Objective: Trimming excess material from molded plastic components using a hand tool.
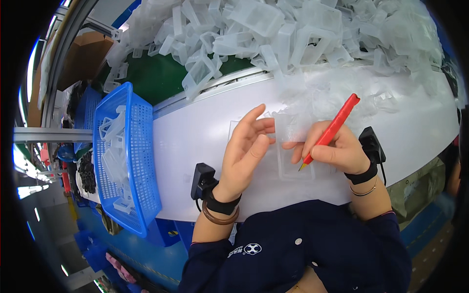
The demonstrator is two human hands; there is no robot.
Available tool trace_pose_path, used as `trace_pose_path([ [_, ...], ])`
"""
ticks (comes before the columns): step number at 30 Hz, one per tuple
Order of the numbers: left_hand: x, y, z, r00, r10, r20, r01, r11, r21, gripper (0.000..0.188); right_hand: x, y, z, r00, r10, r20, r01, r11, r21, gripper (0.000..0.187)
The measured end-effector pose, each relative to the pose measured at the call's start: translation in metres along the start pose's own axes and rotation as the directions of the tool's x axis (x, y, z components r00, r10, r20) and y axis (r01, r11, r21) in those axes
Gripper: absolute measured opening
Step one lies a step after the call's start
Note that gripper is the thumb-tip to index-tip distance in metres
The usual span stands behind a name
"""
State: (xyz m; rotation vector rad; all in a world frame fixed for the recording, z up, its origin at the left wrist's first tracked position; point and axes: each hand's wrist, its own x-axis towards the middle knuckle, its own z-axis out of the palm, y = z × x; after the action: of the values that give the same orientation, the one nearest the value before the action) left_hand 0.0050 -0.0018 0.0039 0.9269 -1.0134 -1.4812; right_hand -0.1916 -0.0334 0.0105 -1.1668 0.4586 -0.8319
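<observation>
Tool [336,125], slim and red with a yellow tip, is slanting through our right hand [344,150], its far end rising rightward and its tip pointing down and left over a clear tray [298,178] on the bench [181,132]. Our right fingers are grasping it like a pen, the thumb pressing against its near side, one fingertip reaching left beyond the shaft.

Between our hands a frosted clear piece [293,124] is showing; we cannot tell whether it is joining the tray or only overlapping it in view.

Our left hand [244,151] is turning its palm rightward, the index finger extending up and right, the others curving loosely, the thumb standing apart. Some left fingertips are ending at the piece's edge in view, and we cannot tell whether they are gripping it.

Our forearms are angling inward, and both wrists are wearing black straps with box-like devices [201,180]. A brown bangle [222,219] is circling our left forearm, a thin bracelet [365,190] our right.

Farther left, a blue basket [144,168] is holding clear parts; beyond the bench's far edge, a pile of clear parts [259,19] is spreading over a green surface [161,71].
</observation>
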Motion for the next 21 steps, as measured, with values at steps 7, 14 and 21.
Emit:
trace_pose_path([
  [7, -0.009, 0.001, -0.007, 0.999, -0.030, 0.019, 0.035, 0.959, -0.281, 0.038, 0.005, -0.004, 0.007, 0.987, 0.123, 0.104, -0.075, 0.923, -0.378, 0.013],
  [14, -0.014, 0.000, -0.001, 1.000, -0.007, -0.021, 0.003, 0.981, -0.196, 0.039, 0.004, 0.001, 0.018, 0.895, -0.422, -0.146, 0.261, 0.759, -0.597, 0.011],
  [21, -0.015, -0.001, 0.003, 0.997, -0.073, -0.007, 0.068, 0.963, -0.262, 0.040, 0.006, 0.006, 0.018, 0.910, -0.399, -0.113, 0.257, 0.756, -0.602, 0.010],
])
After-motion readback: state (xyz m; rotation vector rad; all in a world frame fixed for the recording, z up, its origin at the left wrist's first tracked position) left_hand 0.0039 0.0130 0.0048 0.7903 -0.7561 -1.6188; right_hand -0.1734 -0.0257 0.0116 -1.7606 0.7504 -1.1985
